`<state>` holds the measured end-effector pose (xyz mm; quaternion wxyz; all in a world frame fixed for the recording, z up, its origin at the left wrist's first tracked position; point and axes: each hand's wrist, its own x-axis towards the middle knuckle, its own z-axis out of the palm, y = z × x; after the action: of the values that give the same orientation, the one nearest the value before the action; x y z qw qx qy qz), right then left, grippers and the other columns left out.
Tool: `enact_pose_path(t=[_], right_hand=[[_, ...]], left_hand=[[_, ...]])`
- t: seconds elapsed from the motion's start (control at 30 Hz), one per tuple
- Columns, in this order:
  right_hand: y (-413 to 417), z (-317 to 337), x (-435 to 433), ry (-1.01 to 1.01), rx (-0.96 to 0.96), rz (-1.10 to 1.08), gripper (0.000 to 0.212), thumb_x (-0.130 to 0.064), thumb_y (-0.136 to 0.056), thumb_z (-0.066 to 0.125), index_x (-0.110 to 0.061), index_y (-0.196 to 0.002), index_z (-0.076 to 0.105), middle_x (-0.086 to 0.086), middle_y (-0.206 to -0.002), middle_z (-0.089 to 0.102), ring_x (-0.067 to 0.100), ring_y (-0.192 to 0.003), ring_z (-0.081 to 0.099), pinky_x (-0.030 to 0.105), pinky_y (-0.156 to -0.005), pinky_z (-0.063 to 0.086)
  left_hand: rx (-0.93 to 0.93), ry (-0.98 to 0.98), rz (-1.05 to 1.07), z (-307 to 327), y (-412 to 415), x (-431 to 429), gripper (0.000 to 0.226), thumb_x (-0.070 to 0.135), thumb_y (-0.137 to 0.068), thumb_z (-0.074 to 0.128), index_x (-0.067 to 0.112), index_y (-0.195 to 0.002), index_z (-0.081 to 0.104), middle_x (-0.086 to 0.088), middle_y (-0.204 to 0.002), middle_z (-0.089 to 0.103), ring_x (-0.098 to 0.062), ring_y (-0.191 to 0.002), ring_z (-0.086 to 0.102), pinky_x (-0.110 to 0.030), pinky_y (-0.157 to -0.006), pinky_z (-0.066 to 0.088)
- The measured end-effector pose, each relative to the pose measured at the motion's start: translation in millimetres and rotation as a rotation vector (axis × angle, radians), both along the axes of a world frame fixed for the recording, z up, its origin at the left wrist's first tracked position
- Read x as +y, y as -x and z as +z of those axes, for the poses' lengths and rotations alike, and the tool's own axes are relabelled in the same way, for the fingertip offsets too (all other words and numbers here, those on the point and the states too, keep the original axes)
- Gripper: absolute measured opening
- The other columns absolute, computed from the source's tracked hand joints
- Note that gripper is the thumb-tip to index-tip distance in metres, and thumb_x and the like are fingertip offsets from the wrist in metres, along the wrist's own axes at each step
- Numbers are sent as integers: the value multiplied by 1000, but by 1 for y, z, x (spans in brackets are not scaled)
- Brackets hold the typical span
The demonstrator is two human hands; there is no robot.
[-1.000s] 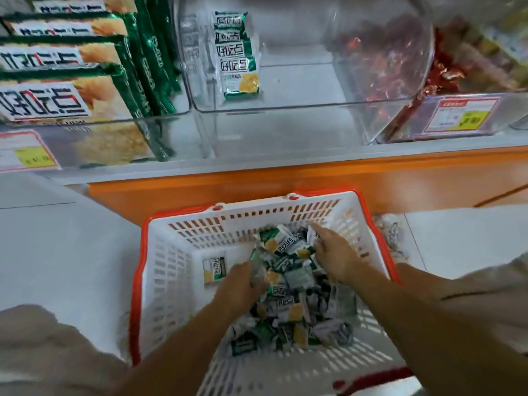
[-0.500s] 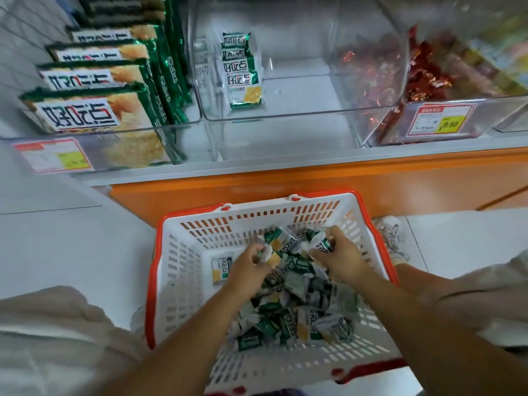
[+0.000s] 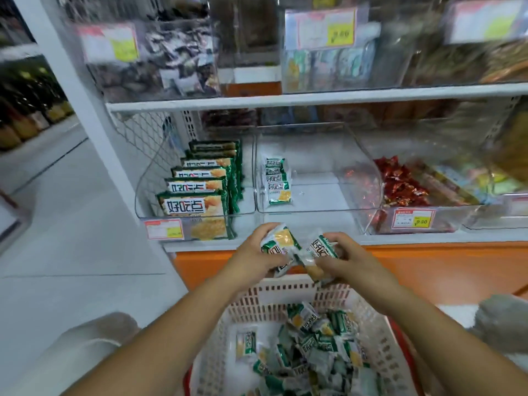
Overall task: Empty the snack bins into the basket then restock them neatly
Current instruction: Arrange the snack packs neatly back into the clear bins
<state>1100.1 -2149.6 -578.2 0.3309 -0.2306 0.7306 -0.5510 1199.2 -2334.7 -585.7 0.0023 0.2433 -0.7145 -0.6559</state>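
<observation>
So right below the hands there's the basket (image 3: 285,292), white plastic with slotted lattice walls and a red rim, and it's got a loose heap of small snack packets (image 3: 311,352) in it, crinkly green-and-white wrappers with a yellow biscuit print. Too jumbled to count. One packet lies off on its own toward the left-hand side of the basket floor.

Both hands are up over the far rim of the basket, nearly touching each other. The left hand (image 3: 251,260) is curled around a small bunch of packets (image 3: 278,247), at least two I think. The right hand (image 3: 353,260) is closed on another packet or two (image 3: 321,248), fingers wrapped over them. Bare forearms, no sleeves showing.

Just past the hands is an orange shelf front, then a row of clear plastic bins with curved fronts. The middle bin (image 3: 317,208), straight ahead of the hands, is mostly bare with a neat row of four small packets (image 3: 277,181) at its left wall, loads of room to the right. Left of it, a bin with about six big green bags (image 3: 197,195) standing in a file. Right of it, a bin of shiny red wrapped sweets (image 3: 400,184).

Above the hands, another shelf of bins, blurry.
</observation>
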Motion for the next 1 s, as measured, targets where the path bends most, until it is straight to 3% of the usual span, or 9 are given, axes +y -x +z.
enact_pose_path(t=[0.13, 0.23, 0.3, 0.37, 0.43, 0.6, 0.77, 0.83, 1.0], right_hand=[[24, 36, -21, 59, 135, -21, 36, -6, -84, 69, -30, -111, 64, 6, -92, 68, 22, -70, 67, 43, -80, 57], [57, 52, -51, 130, 226, -139, 37, -11, -78, 78, -26, -108, 62, 10, -100, 69, 23, -77, 70, 43, -82, 58], [83, 53, -71, 56, 354, -164, 30, -18, -74, 82, -23, -97, 64, 1, -95, 72, 17, -80, 70, 33, -83, 55], [106, 48, -95, -91, 486, -71, 26, -17, -74, 82, -17, -95, 67, -2, -90, 69, 0, -68, 61, 10, -66, 46], [127, 35, -121, -234, 572, 68, 26, -11, -74, 82, -14, -97, 69, 3, -91, 62, -1, -56, 53, 11, -53, 38], [163, -9, -175, -530, 648, 313, 33, -24, -73, 84, -27, -103, 71, 6, -113, 62, 20, -91, 64, 19, -75, 41], [174, -22, -189, -474, 704, 188, 31, -20, -75, 82, -25, -96, 60, 5, -97, 50, 8, -60, 50, 8, -44, 33], [175, -25, -190, -447, 698, 134, 44, -15, -73, 82, -25, -104, 52, 5, -104, 44, 9, -67, 49, 12, -51, 36], [172, -29, -197, -463, 625, 183, 68, -17, -71, 78, -28, -128, 41, 9, -117, 51, 23, -88, 61, 28, -69, 51]], left_hand=[[114, 201, 59, 46, -7, -22, 61, 14, -82, 77, 44, -126, 47, -2, -101, 57, -15, -68, 58, -20, -62, 44], [192, 225, 146, 62, -8, -52, 62, 17, -80, 79, 23, -133, 46, -5, -123, 55, -3, -95, 59, -22, -80, 50], [218, 222, 204, 62, -3, -74, 61, 22, -77, 83, 19, -129, 52, -1, -124, 60, -4, -106, 58, -17, -81, 47], [261, 182, 258, 57, 2, -89, 51, 21, -78, 81, 27, -123, 57, 13, -118, 62, 4, -102, 59, -12, -76, 45], [298, 181, 282, 55, 6, -99, 43, 15, -83, 76, 39, -115, 60, 25, -106, 67, 9, -92, 63, -7, -67, 48], [283, 248, 333, 62, 20, -119, 33, 19, -84, 74, 44, -106, 69, 17, -99, 74, -17, -93, 71, -42, -79, 59], [297, 278, 343, 63, 34, -127, 35, 15, -84, 74, 41, -107, 67, 22, -96, 73, -2, -87, 70, -24, -76, 57], [292, 253, 337, 63, 40, -128, 38, 11, -83, 75, 28, -115, 66, 15, -99, 75, -4, -90, 70, -18, -72, 56], [264, 286, 331, 59, 45, -125, 30, 13, -81, 77, 28, -104, 66, 10, -98, 75, -13, -90, 71, -38, -77, 59]])
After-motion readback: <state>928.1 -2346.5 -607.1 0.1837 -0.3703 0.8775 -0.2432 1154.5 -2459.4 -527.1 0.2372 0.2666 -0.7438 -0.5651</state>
